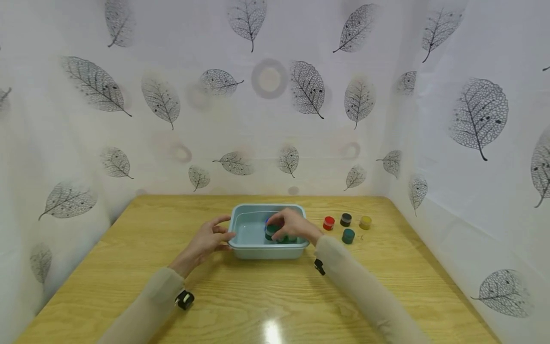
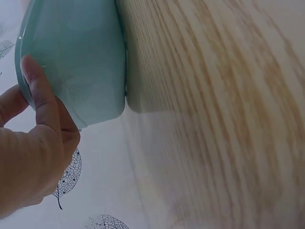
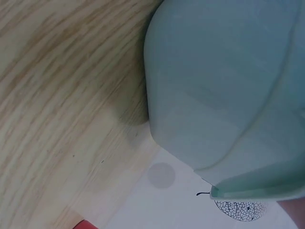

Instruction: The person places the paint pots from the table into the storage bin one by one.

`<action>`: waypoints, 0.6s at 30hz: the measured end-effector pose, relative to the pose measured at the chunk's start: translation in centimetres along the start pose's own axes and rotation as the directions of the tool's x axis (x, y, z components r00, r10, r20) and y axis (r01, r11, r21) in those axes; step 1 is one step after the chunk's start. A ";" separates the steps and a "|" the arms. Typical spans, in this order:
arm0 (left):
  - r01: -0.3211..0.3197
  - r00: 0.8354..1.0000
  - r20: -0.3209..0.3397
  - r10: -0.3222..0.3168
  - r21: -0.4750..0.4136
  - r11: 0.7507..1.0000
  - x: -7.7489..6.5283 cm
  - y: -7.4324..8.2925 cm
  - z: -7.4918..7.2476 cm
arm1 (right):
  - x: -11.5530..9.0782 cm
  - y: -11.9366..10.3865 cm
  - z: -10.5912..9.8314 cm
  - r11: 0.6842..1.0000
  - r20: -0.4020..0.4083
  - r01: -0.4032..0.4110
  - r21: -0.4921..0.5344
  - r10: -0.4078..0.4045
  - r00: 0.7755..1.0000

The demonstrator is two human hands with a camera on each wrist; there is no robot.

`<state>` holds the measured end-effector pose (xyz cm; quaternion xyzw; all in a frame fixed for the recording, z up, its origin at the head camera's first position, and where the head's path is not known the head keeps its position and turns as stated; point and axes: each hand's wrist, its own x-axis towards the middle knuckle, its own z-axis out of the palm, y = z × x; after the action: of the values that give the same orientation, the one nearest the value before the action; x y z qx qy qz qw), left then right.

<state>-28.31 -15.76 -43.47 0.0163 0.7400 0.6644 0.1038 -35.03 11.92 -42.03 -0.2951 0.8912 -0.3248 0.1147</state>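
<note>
A light blue plastic basin (image 1: 251, 253) stands on the wooden table. My left hand (image 1: 206, 241) grips its left end, thumb at the rim and fingers along the outer wall; the left wrist view shows this hand (image 2: 35, 138) close up on the rim. My right hand (image 1: 292, 224) reaches over the near right rim into the basin. Between its thumb and fingers it pinches a small dark paint jar (image 1: 269, 233) with a pale band. A bit of blue (image 1: 267, 221) shows behind that jar, and other jars under the hand are mostly hidden. In the right wrist view the basin's wall (image 3: 209, 90) hides the fingers.
Right of the basin stand several small jars: a red jar (image 1: 328, 223), a black jar (image 1: 345, 220), a yellow jar (image 1: 365, 222) and a dark teal jar (image 1: 348, 236). A white leaf-patterned curtain (image 1: 266, 124) borders the table (image 1: 172, 215) at the back and sides.
</note>
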 end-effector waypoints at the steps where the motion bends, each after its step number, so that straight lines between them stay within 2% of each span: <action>1: 0.000 1.000 0.001 0.000 0.000 1.000 0.0 0.0 0.0 | 0.1 0.0 0.0 1.000 0.002 -0.004 -0.008 0.004 1.000; 18: -0.015 1.000 0.016 0.015 -0.003 1.000 -0.4 0.3 0.1 | 1.2 0.1 0.6 0.998 0.028 -0.049 -0.030 0.050 0.998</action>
<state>-27.95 -15.71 -43.15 0.0269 0.7381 0.6660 0.1046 -35.83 10.94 -42.61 -0.2794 0.9011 -0.3045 0.1311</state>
